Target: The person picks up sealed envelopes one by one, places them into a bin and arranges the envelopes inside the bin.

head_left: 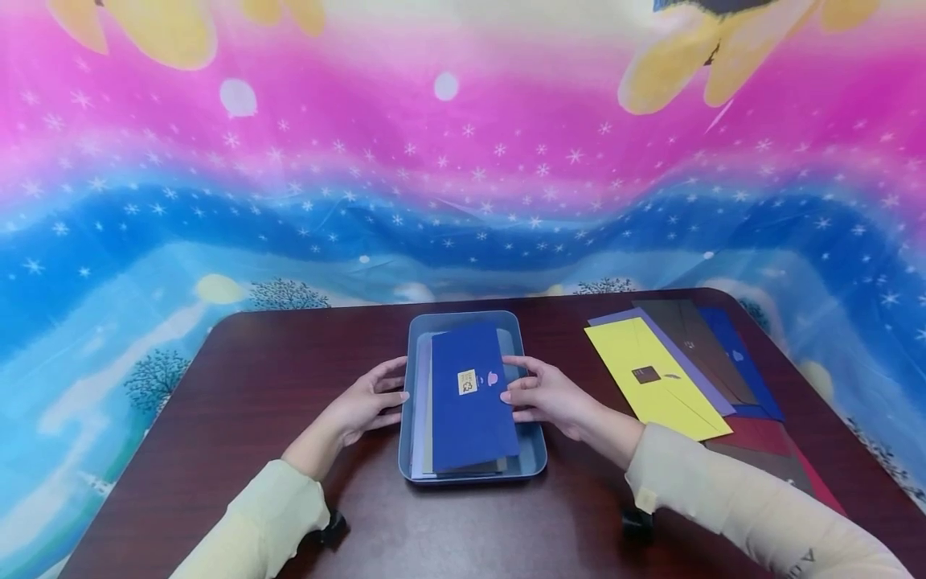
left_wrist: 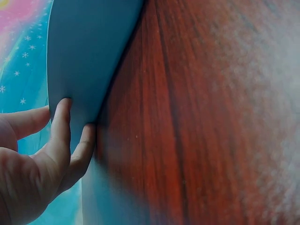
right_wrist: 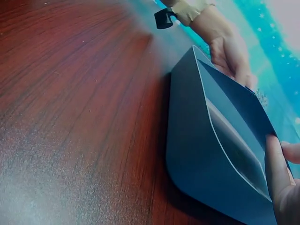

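Note:
A blue envelope [head_left: 473, 426] with a small pale label [head_left: 468, 382] and a pink mark lies tilted on a stack of other envelopes inside a blue-grey tray [head_left: 535, 464]. My right hand [head_left: 553, 398] pinches the envelope's right edge between thumb and fingers; in the right wrist view a finger [right_wrist: 276, 168] shows under the raised edge. On the opposite side, my left hand [head_left: 365, 406] has its fingertips against the tray's outer left wall. The left wrist view shows those fingers [left_wrist: 60, 133] extended along the wall [left_wrist: 89, 51], near the rim and base.
To the right, a yellow envelope [head_left: 651, 362] overlaps purple [head_left: 716, 394], brown [head_left: 683, 338] and blue [head_left: 767, 402] ones. Red envelopes [head_left: 767, 434] and another brown one lie nearer, partly under my right sleeve [head_left: 723, 482]. A patterned cloth [head_left: 463, 201] hangs behind the dark wooden table [head_left: 289, 386].

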The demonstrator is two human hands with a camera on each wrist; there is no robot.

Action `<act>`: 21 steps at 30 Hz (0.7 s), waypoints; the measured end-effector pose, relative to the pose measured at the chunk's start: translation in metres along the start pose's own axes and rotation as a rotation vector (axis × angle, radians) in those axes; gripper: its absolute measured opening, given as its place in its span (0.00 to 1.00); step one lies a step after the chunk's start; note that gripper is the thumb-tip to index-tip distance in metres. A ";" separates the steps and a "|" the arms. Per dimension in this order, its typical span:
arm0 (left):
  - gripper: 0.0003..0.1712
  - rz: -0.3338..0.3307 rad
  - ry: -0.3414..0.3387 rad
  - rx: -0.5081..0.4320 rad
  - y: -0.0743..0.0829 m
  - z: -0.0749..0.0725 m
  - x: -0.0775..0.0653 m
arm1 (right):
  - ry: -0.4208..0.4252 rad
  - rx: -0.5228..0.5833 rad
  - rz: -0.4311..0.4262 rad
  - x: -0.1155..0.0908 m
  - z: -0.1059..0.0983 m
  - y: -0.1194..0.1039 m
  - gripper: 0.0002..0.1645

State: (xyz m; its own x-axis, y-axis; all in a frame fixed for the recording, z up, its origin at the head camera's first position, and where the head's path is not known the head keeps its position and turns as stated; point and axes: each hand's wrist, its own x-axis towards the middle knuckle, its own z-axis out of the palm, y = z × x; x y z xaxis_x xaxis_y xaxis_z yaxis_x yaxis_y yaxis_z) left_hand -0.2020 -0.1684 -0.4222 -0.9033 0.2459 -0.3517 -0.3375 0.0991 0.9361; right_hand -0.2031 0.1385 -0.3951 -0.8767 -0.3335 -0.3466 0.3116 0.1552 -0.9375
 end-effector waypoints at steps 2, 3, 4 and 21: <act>0.37 0.004 0.000 0.000 0.000 0.000 0.000 | -0.002 -0.005 0.002 0.001 0.001 0.001 0.41; 0.37 0.005 0.001 0.000 0.000 0.001 0.000 | -0.005 -0.008 0.000 0.001 0.002 0.001 0.41; 0.37 0.007 0.001 0.001 0.000 0.001 -0.001 | -0.010 -0.010 -0.003 0.001 0.002 0.001 0.41; 0.37 0.002 0.012 0.008 -0.001 0.002 0.001 | -0.134 -0.106 -0.023 0.001 0.002 -0.001 0.36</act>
State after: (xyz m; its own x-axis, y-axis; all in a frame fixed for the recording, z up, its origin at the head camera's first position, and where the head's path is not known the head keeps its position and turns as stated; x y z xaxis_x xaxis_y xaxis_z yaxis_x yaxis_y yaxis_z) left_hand -0.2024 -0.1665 -0.4237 -0.9072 0.2341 -0.3496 -0.3335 0.1064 0.9367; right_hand -0.2036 0.1357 -0.3942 -0.8242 -0.4581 -0.3330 0.2455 0.2408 -0.9390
